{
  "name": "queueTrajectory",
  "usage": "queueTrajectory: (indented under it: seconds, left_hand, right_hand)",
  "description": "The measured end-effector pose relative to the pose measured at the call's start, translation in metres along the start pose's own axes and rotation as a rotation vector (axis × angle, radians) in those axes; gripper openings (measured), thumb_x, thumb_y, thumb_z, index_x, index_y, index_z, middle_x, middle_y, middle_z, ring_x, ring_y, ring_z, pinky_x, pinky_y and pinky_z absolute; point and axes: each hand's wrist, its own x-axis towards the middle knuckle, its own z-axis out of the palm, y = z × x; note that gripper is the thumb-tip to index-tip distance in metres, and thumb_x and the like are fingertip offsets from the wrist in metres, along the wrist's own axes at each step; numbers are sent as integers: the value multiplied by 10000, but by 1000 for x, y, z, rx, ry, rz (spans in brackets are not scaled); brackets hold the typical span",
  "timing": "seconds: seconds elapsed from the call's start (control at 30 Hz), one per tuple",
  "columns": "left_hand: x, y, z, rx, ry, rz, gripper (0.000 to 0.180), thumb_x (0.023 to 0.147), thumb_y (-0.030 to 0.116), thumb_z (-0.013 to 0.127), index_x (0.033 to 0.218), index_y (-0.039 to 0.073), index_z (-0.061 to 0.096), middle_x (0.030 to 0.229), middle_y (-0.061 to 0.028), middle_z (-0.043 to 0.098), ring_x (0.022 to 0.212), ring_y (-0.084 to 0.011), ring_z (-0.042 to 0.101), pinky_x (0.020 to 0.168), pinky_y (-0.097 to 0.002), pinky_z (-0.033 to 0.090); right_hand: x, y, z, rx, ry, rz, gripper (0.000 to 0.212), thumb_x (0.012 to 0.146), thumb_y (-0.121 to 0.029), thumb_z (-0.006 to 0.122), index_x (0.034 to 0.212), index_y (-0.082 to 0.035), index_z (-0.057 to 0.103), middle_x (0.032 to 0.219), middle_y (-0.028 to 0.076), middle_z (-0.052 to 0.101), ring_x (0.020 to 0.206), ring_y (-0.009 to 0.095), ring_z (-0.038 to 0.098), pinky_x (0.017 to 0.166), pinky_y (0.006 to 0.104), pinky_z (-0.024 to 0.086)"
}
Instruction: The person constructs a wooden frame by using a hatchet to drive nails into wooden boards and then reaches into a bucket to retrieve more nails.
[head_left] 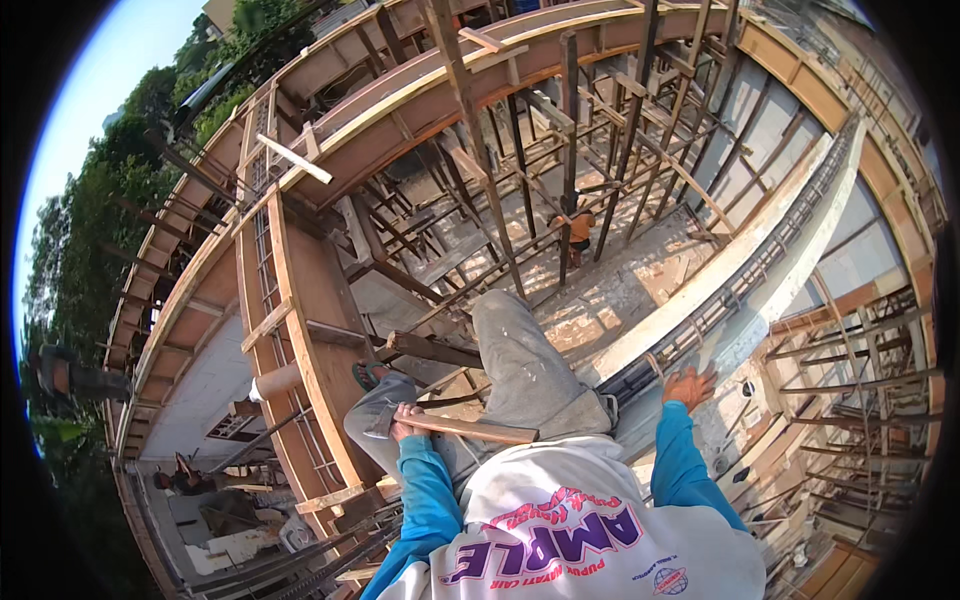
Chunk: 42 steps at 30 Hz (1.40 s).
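My left hand [404, 421] is closed round one end of a short flat strip of wood [480, 430], which lies across my lap in front of the white shirt. Off to the right, my right hand [690, 388] has its fingers spread. It is over or on the pale surface beside the beam formwork [740, 275]; I cannot tell whether it presses down. Steel reinforcing bars [765, 262] run along inside that formwork. My grey trousered knee [530, 345] is bent, and one foot in a sandal [368, 374] is near the wooden beam box on the left.
A long beam box [283, 330] with bars inside runs down the left. Curved formwork [400, 110] crosses the far side. Many timber props [570, 130] stand on the floor well below, where a person in orange [577, 230] stands. Another person [185, 480] is at lower left.
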Motion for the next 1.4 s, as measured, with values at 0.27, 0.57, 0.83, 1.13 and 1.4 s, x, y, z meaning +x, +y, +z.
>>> queueTrajectory:
  seconds: [0.27,0.57,0.83,1.13,1.4]
  left_hand:
    - [-51,-102,161,-25,513,118,201,914,236,387,858,60,466,732,-95,492,623,-212,496,554,-348,437]
    - [-42,-140,82,105,170,431,559,832,398,638,1218,49,434,1047,-59,530,888,-177,551,793,-358,504]
    - [-65,-127,183,42,522,284,226,934,275,445,981,68,523,874,-73,577,691,-180,561,611,-348,517]
    - [-62,-123,191,-12,590,299,335,923,339,388,823,47,519,682,-90,542,528,-212,521,460,-391,466]
    - [-38,-163,156,839,635,433,268,901,146,380,871,-54,555,662,-206,601,541,-300,621,458,-456,483]
  right_hand:
    - [22,26,11,-390,317,-198,362,893,-359,510,1130,-87,532,1338,158,403,1170,313,446,864,474,421]
    - [46,-163,-22,458,143,-771,355,929,-332,482,1152,-59,525,1198,156,511,1010,260,530,783,394,461]
    - [-131,-321,-75,514,-1173,-1147,397,956,-353,458,1183,-31,507,987,123,627,830,192,594,688,339,499]
    - [-252,-312,-42,14,-1391,-1584,542,835,-185,615,1278,53,414,1200,205,523,1101,258,519,912,346,408]
    - [-252,-327,-68,172,-1734,-953,276,842,-152,539,1090,-35,505,717,32,479,518,108,413,427,261,352]
